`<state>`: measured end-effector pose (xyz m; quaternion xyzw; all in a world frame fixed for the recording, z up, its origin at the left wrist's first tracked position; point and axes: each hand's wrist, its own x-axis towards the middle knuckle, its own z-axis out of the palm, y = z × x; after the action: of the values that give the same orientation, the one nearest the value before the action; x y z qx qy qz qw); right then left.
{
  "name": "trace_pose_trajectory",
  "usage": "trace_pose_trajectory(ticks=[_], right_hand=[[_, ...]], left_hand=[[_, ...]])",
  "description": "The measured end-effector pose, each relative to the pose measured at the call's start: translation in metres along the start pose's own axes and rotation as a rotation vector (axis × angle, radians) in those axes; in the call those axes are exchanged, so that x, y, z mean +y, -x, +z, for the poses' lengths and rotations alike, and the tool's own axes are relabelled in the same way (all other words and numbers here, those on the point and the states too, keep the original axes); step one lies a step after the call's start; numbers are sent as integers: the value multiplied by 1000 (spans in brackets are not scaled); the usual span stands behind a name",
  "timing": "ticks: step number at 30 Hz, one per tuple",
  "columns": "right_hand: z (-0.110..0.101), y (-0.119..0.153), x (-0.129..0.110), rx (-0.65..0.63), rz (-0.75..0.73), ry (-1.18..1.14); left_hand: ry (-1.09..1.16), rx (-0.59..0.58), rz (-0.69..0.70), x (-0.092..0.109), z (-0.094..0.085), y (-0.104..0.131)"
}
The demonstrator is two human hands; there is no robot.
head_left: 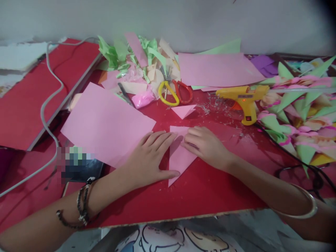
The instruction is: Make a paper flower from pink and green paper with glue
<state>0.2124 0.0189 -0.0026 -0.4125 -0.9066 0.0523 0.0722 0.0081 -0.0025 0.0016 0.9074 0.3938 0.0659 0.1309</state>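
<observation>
A folded, triangular piece of pink paper lies on the red table between my hands. My left hand is spread flat, with fingertips and thumb resting on the paper's left edge. Along its upper right edge my right hand is closed, its curled fingers pressed on the paper; what lies under them is hidden. A small folded pink paper piece sits just beyond. To the left, a large pink sheet lies partly under my left hand.
Scissors with yellow and red handles lie behind, near paper scraps. A yellow glue gun, its red light lit, rests beside paper flowers at right. More pink sheets lie at the back. A white cable crosses the left.
</observation>
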Motion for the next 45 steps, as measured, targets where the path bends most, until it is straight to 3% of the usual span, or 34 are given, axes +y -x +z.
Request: trace_pose_trajectory(ticks=[13,20,25,30,33,35,40,45], right_hand=[[-2,-1,-2,-22,13,13],[-3,-2,-4,-42,15,13],[-2,-2,-3,-30,23,2],[-1,7,-4,150,53,-29],[-2,21,-13,311,-104,0],[-3,31,-22,284,-221,-39],[-4,49,-40,85,-300,-98],[-6,56,-32,138,-229,-76]], left_hand=[[-77,-26,42,5,1,12],[-78,-126,69,10,-1,24],[-79,-133,88,11,-2,26],[-86,-125,87,9,-2,25],[-70,-123,85,8,-2,24],[-57,-114,82,7,-2,24],[-51,-99,81,8,0,26],[-55,-94,95,8,-1,26]])
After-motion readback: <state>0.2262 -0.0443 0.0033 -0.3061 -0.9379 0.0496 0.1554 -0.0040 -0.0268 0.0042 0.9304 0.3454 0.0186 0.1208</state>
